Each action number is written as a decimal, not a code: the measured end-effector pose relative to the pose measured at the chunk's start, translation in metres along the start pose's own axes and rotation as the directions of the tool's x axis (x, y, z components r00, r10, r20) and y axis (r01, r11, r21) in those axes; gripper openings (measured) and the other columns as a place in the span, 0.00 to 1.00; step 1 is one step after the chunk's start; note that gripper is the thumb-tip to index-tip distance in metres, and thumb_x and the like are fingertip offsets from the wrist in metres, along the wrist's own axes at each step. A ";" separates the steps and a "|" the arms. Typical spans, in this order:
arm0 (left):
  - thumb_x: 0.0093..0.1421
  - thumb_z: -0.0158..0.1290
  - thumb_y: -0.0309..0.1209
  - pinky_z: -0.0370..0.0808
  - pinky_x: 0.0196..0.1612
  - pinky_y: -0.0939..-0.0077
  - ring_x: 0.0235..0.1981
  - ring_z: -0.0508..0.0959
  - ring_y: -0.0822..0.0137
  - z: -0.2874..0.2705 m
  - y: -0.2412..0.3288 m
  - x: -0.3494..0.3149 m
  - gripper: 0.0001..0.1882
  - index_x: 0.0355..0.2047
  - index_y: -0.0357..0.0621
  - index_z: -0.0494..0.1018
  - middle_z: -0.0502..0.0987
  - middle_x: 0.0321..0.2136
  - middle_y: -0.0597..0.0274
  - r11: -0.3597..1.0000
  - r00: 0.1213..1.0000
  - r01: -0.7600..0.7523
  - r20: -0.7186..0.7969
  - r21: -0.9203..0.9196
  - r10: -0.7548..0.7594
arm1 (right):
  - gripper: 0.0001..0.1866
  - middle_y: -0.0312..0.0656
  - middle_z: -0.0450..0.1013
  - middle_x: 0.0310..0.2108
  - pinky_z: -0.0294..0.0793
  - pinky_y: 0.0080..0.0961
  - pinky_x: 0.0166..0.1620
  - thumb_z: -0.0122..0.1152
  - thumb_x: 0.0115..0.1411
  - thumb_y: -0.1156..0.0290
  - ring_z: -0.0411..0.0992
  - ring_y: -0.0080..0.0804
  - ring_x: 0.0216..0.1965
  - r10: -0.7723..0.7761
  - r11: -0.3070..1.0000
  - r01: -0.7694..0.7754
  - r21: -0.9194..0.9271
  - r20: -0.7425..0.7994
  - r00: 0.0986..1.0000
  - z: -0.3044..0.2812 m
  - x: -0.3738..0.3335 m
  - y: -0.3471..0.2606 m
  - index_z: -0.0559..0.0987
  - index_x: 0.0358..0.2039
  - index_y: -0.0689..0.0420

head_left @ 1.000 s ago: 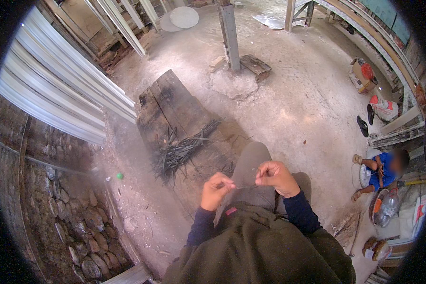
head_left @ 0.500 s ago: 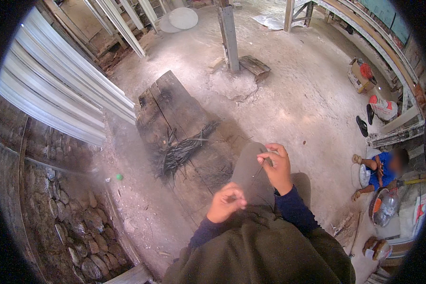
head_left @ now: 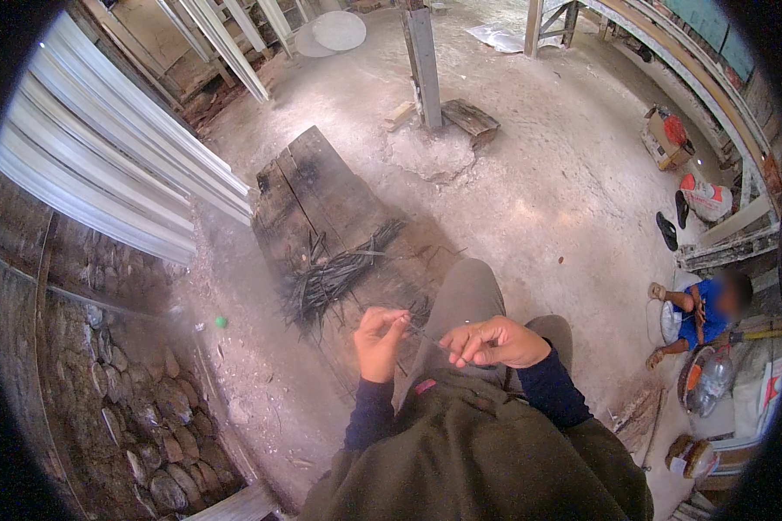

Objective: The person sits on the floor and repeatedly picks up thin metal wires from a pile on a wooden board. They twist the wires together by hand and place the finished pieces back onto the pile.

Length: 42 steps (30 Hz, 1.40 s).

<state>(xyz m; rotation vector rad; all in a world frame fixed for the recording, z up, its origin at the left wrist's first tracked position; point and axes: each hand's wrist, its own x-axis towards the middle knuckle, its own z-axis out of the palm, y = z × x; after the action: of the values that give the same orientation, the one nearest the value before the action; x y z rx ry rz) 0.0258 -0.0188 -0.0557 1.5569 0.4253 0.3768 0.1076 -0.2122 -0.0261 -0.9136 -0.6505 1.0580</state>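
A thin dark strip (head_left: 427, 337) stretches between my two hands, over my lap. My left hand (head_left: 379, 346) pinches one end between thumb and fingertips. At the other end, the fingers of my right hand (head_left: 499, 342) are closed on the strip, palm turned down. Just beyond my hands, a loose bundle of dark, flat strips (head_left: 343, 271) lies across a low wooden plank platform (head_left: 326, 187). More dark strips lie partly hidden behind my left hand.
A wooden post (head_left: 422, 74) stands ahead with a wood block (head_left: 471, 122) at its foot. White corrugated sheets (head_left: 122, 148) lean at left, above piled stones (head_left: 178, 434). At right, a person in blue (head_left: 705, 317) sits near black sandals (head_left: 666, 232) and a basket (head_left: 693, 382).
My left hand has moved up and left, while my right hand has come down and turned over. The strip between them now shows more clearly.
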 end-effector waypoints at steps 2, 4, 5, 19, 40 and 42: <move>0.49 0.52 0.21 0.70 0.26 0.84 0.26 0.70 0.74 0.004 0.003 -0.002 0.05 0.27 0.36 0.74 0.68 0.27 0.63 0.998 0.996 0.069 0.059 -0.006 -0.069 | 0.08 0.35 0.70 0.26 0.56 0.35 0.51 0.64 0.44 0.68 0.64 0.32 0.43 -0.052 0.994 0.059 0.090 -0.084 0.995 -0.007 -0.004 0.012 0.75 0.20 0.56; 0.50 0.51 0.21 0.69 0.26 0.84 0.26 0.70 0.74 0.008 0.002 -0.005 0.05 0.28 0.36 0.74 0.67 0.27 0.64 0.997 0.987 0.071 0.143 0.026 -0.074 | 0.07 0.34 0.70 0.25 0.55 0.34 0.51 0.65 0.43 0.69 0.65 0.30 0.40 -0.078 0.986 0.099 0.131 -0.155 0.985 -0.011 -0.007 0.016 0.74 0.20 0.55; 0.50 0.50 0.21 0.69 0.27 0.84 0.27 0.69 0.74 0.010 0.001 -0.008 0.05 0.28 0.36 0.74 0.67 0.27 0.64 0.997 0.980 0.071 0.185 0.042 -0.078 | 0.07 0.33 0.70 0.25 0.55 0.34 0.51 0.65 0.43 0.70 0.66 0.29 0.38 -0.084 0.986 0.108 0.128 -0.184 0.979 -0.013 -0.008 0.016 0.74 0.20 0.54; 0.55 0.46 0.28 0.71 0.28 0.82 0.30 0.67 0.73 0.033 -0.008 -0.052 0.07 0.30 0.36 0.68 0.61 0.30 0.63 0.895 0.697 0.398 0.700 -0.201 -0.153 | 0.07 0.36 0.69 0.23 0.62 0.26 0.34 0.55 0.45 0.75 0.66 0.31 0.23 -0.473 0.582 -0.320 -0.747 -0.632 0.614 -0.039 0.017 0.044 0.74 0.27 0.54; 0.47 0.53 0.23 0.61 0.17 0.87 0.17 0.66 0.79 -0.001 -0.009 0.003 0.04 0.26 0.37 0.73 0.69 0.17 0.67 0.948 0.940 0.207 -0.220 -0.243 -0.261 | 0.13 0.43 0.64 0.44 0.54 0.30 0.52 0.56 0.51 0.61 0.59 0.36 0.48 -0.008 0.895 0.069 -0.440 0.141 0.990 0.011 0.008 0.001 0.77 0.32 0.57; 0.48 0.54 0.23 0.61 0.17 0.87 0.16 0.66 0.79 -0.004 -0.020 0.005 0.04 0.26 0.39 0.72 0.68 0.15 0.68 0.956 0.943 0.196 -0.225 -0.216 -0.244 | 0.15 0.43 0.65 0.45 0.54 0.31 0.52 0.52 0.54 0.60 0.59 0.37 0.49 0.049 0.941 0.007 -0.338 0.157 0.986 0.018 0.010 0.002 0.77 0.34 0.58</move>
<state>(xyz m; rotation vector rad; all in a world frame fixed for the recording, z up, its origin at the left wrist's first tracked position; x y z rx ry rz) 0.0281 -0.0127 -0.0753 1.2626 0.7323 0.4273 0.0952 -0.1970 -0.0190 -1.1387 -0.9825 1.0658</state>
